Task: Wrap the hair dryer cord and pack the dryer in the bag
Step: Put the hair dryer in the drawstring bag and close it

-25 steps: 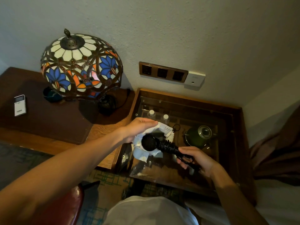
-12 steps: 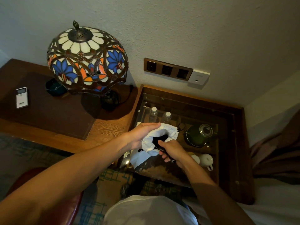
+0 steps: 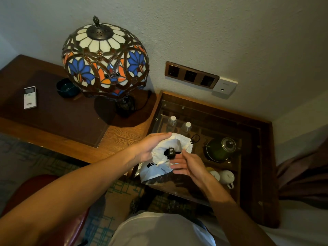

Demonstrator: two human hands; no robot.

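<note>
Left hand (image 3: 150, 148) grips bag (image 3: 159, 172) — plug (image 3: 170, 153) protruding.

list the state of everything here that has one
white drawstring bag: mouth open, held by left hand
hair dryer plug: sticking out of the bag mouth
right hand: open, at the bag's side
stained-glass lamp: looks unlit
water bottles: capped
green kettle: lid on

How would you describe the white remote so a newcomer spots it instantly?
Start at the stained-glass lamp on the wooden desk. Look to the far left across the dark desk mat, past the dark round bowl beside the lamp. The white remote lies flat there, the only pale, slim rectangle on the mat, with a small screen at its top.
</note>
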